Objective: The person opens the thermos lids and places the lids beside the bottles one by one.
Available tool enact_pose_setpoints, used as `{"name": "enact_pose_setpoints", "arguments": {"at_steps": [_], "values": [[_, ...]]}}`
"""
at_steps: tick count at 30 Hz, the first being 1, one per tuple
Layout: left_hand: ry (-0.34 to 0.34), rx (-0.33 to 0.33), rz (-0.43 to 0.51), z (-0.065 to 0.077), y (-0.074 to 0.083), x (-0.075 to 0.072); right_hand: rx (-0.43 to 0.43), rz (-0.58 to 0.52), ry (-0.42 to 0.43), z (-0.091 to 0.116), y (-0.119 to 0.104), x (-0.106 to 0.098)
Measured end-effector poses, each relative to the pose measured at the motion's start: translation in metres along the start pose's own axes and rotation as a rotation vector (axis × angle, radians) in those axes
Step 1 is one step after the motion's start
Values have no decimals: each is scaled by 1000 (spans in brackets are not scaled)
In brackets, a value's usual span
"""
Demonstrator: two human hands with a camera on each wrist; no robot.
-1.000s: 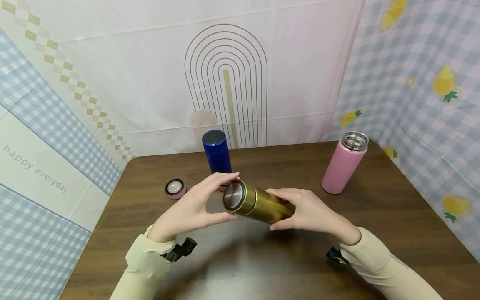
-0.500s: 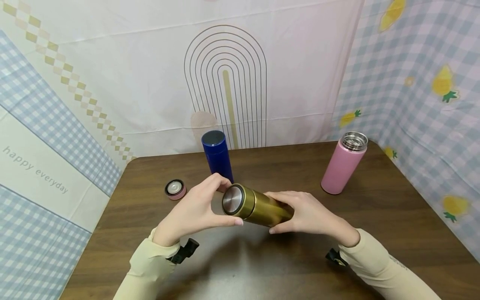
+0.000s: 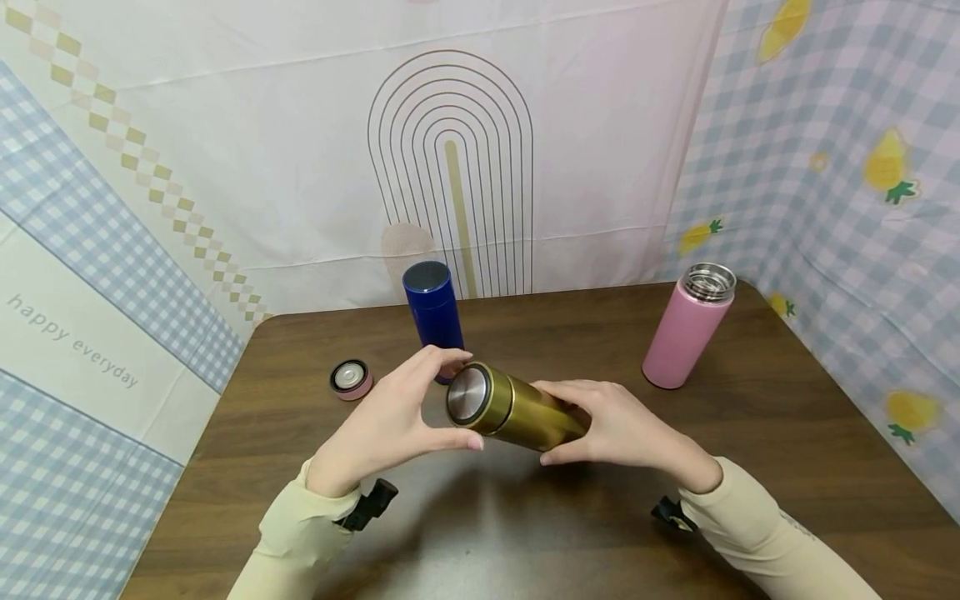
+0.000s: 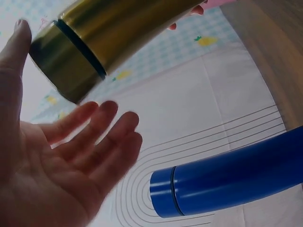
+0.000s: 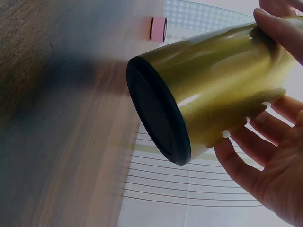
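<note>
The right hand (image 3: pixel 611 423) clamps its thumb and fingers on a gold thermos (image 3: pixel 536 414), tilted above the wooden table (image 3: pixel 540 542); the left hand (image 3: pixel 382 423) holds its fingers apart around the cap (image 3: pixel 477 397), contact unclear; beyond stand a pink lid (image 3: pixel 351 380), an uncapped pink thermos (image 3: pixel 687 333) and a blue thermos (image 3: pixel 435 310), then a cloth backdrop (image 3: pixel 600 142)

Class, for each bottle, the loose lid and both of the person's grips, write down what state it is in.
Gold bottle: closed, tilted, held off the table.
Blue bottle: closed, upright on the table.
Pink bottle: open, upright on the table.
Pink lid: off, lying on the table.
Left grip: open, at the gold bottle's top end.
Right grip: holding the gold bottle.
</note>
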State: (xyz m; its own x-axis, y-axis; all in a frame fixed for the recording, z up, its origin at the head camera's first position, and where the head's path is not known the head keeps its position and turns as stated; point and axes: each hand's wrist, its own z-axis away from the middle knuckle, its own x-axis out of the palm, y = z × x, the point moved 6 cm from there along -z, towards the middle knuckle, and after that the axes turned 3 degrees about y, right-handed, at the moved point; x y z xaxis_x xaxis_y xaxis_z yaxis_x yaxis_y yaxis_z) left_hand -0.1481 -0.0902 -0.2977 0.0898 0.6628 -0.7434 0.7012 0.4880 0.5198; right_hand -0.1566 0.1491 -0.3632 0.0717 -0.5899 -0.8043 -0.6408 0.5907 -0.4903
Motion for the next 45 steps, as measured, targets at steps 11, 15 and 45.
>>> {"name": "enact_pose_setpoints", "arguments": {"at_steps": [11, 15, 45], "values": [[-98, 184, 102, 3, 9, -1, -11, 22, -26, 1, 0, 2], [-91, 191, 91, 4, 10, -1, -12, 25, -46, 0, -2, 3], [-202, 113, 26, 8, 7, 3, -21, 52, -69, 2, -2, 3]]}}
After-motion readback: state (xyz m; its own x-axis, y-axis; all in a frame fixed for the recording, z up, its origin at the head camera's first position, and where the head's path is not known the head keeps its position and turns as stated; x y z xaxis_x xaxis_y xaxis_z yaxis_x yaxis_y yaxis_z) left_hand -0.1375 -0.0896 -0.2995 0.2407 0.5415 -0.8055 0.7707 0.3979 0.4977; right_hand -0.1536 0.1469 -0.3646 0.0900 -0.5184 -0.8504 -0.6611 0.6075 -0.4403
